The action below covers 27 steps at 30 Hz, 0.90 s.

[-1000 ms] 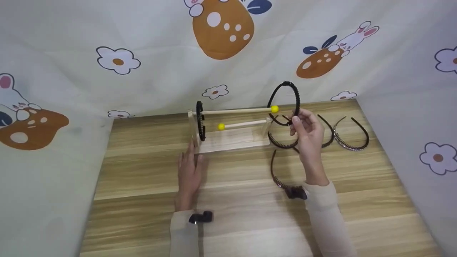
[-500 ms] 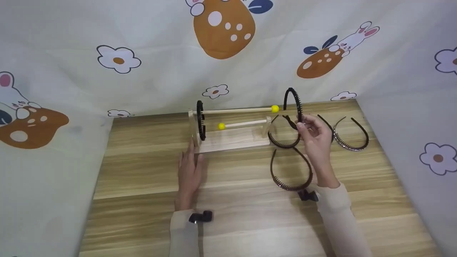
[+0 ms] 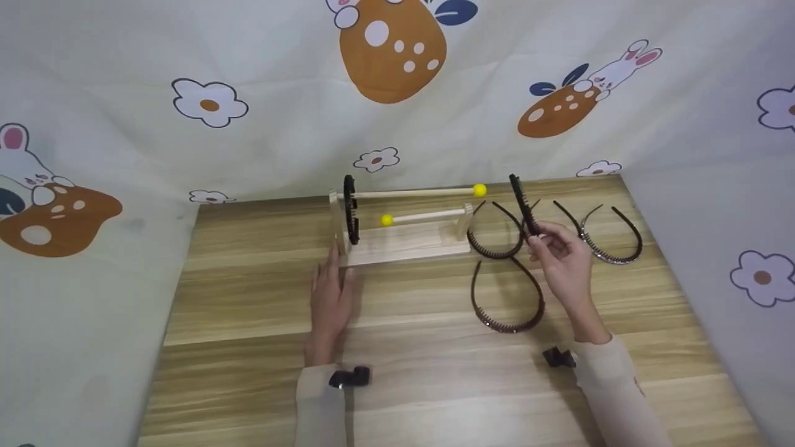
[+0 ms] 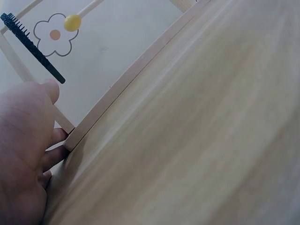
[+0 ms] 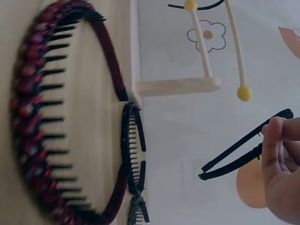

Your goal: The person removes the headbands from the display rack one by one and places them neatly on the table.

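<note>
A wooden rack [image 3: 410,245] has two rods tipped with yellow balls. One black toothed headband [image 3: 350,211] hangs on the upper rod at its left end. My left hand [image 3: 331,304] lies with straight fingers against the rack's left end; the left wrist view shows its fingertips [image 4: 56,152] touching the base corner. Between thumb and fingers my right hand [image 3: 565,261] pinches another black headband [image 3: 523,202], held up edge-on, right of the upper rod's yellow ball [image 3: 479,190] and apart from it. In the right wrist view its two ends [image 5: 204,173] point away from the hand.
On the table a dark red beaded headband [image 3: 510,328] lies in front of a black headband [image 3: 494,253]. Farther right is a headband with shiny stones [image 3: 612,256], and one partly hidden behind my right hand. A printed cloth [image 3: 279,143] stands behind the table.
My right hand has moved right and toward me with its headband, which has turned from a round view to edge-on. The left hand stays put. The red headband is now fully uncovered.
</note>
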Each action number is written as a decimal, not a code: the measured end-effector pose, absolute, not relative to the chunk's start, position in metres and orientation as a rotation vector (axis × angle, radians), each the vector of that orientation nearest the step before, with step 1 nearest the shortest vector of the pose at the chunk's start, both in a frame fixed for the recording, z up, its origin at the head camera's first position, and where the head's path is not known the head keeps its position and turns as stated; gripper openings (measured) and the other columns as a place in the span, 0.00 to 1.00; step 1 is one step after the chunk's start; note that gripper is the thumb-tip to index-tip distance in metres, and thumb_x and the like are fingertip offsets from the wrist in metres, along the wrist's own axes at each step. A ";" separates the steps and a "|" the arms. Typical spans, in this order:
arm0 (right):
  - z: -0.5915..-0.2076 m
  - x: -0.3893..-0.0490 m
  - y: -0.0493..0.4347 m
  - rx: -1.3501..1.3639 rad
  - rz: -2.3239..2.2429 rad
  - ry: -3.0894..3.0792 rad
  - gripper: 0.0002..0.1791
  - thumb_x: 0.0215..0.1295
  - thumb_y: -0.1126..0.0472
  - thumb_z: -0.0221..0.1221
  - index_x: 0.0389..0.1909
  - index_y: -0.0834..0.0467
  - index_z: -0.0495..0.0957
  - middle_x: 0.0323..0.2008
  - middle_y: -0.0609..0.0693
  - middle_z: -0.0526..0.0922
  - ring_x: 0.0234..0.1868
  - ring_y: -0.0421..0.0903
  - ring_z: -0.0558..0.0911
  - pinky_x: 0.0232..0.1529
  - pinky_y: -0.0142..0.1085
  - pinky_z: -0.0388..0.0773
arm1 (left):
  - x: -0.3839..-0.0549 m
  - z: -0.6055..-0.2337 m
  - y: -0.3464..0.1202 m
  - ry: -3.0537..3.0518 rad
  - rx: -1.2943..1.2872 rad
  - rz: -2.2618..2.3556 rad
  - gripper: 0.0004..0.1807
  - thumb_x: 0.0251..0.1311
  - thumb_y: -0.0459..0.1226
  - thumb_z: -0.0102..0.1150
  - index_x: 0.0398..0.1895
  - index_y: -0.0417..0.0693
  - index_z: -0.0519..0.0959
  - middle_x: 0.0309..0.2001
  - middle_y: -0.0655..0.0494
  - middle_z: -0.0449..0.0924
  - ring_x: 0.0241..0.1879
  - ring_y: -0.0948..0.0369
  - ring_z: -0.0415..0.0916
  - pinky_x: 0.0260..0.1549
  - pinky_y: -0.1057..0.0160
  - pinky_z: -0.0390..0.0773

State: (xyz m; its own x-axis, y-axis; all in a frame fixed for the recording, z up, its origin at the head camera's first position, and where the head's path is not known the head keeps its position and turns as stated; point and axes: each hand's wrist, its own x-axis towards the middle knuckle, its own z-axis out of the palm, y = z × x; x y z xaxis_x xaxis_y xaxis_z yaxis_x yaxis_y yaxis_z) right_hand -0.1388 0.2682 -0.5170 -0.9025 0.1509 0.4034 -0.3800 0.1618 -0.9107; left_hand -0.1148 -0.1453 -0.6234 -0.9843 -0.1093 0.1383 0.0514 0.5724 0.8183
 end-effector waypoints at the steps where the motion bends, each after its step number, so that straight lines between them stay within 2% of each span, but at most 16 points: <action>1: -0.518 -0.137 0.271 0.217 1.790 -2.041 0.15 0.65 0.86 0.64 0.52 0.82 0.81 0.32 0.60 0.89 0.27 0.37 0.85 0.32 0.26 0.88 | -0.115 -0.624 -0.145 -2.627 0.046 -1.375 0.36 0.89 0.46 0.46 0.91 0.44 0.53 0.88 0.43 0.57 0.86 0.39 0.54 0.88 0.42 0.37; 6: -0.523 -0.129 0.283 0.174 1.774 -2.062 0.15 0.64 0.87 0.64 0.52 0.82 0.81 0.32 0.50 0.88 0.28 0.38 0.85 0.35 0.27 0.88 | -0.115 -0.624 -0.146 -2.632 0.039 -1.368 0.36 0.89 0.47 0.45 0.91 0.44 0.53 0.88 0.42 0.57 0.86 0.39 0.55 0.89 0.43 0.36; 9: -0.526 -0.125 0.289 0.132 1.780 -2.072 0.15 0.64 0.86 0.66 0.51 0.81 0.83 0.33 0.49 0.88 0.30 0.40 0.86 0.37 0.27 0.89 | -0.115 -0.625 -0.147 -2.637 0.033 -1.360 0.37 0.89 0.48 0.44 0.92 0.44 0.52 0.87 0.42 0.57 0.86 0.38 0.55 0.89 0.43 0.35; 11: -0.528 -0.122 0.294 0.109 1.788 -2.072 0.14 0.64 0.86 0.67 0.51 0.80 0.83 0.38 0.49 0.88 0.32 0.40 0.87 0.38 0.27 0.89 | -0.115 -0.626 -0.147 -2.636 0.023 -1.359 0.37 0.90 0.48 0.44 0.92 0.45 0.51 0.88 0.43 0.57 0.86 0.38 0.55 0.89 0.43 0.34; 17: -0.533 -0.112 0.309 0.045 1.760 -2.094 0.14 0.62 0.86 0.69 0.49 0.80 0.85 0.55 0.52 0.86 0.38 0.40 0.85 0.45 0.26 0.89 | -0.117 -0.626 -0.146 -2.633 0.003 -1.368 0.37 0.90 0.48 0.43 0.92 0.45 0.50 0.88 0.45 0.56 0.86 0.42 0.55 0.89 0.45 0.34; 21: -0.536 -0.105 0.319 0.041 1.729 -2.145 0.15 0.59 0.86 0.71 0.48 0.79 0.86 0.62 0.56 0.82 0.41 0.41 0.85 0.46 0.25 0.88 | -0.116 -0.624 -0.146 -2.646 0.025 -1.363 0.37 0.90 0.48 0.43 0.92 0.43 0.51 0.87 0.42 0.57 0.86 0.39 0.54 0.89 0.44 0.34; 27: -0.540 -0.096 0.333 0.105 1.696 -2.232 0.18 0.54 0.86 0.75 0.47 0.78 0.87 0.70 0.62 0.77 0.38 0.40 0.86 0.47 0.26 0.88 | -0.115 -0.624 -0.146 -2.670 0.064 -1.377 0.37 0.90 0.49 0.43 0.92 0.46 0.50 0.87 0.42 0.57 0.87 0.36 0.50 0.89 0.43 0.33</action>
State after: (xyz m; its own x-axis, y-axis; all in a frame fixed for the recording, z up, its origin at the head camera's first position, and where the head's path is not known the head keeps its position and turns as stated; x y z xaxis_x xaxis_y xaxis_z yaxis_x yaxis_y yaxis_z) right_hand -0.0964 0.3334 -0.5396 -0.9411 0.1420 0.3070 -0.2577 0.2868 -0.9227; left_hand -0.1152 -0.1462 -0.6239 -0.9898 -0.1002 0.1017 0.0248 0.5811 0.8134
